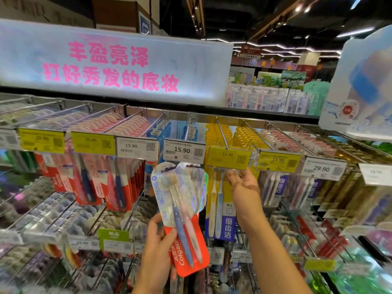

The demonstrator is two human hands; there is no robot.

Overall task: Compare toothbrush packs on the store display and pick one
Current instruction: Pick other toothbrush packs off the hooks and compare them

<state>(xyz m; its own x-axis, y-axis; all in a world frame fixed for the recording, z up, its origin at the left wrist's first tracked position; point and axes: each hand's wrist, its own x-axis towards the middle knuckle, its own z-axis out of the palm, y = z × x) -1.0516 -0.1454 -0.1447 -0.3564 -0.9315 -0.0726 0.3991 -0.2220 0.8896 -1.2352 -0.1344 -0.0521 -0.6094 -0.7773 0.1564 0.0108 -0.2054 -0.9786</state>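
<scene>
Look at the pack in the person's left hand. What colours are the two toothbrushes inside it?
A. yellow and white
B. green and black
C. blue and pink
C: the Colgate pack that the left hand holds shows one blue and one pink handle side by side behind its clear front.
</scene>
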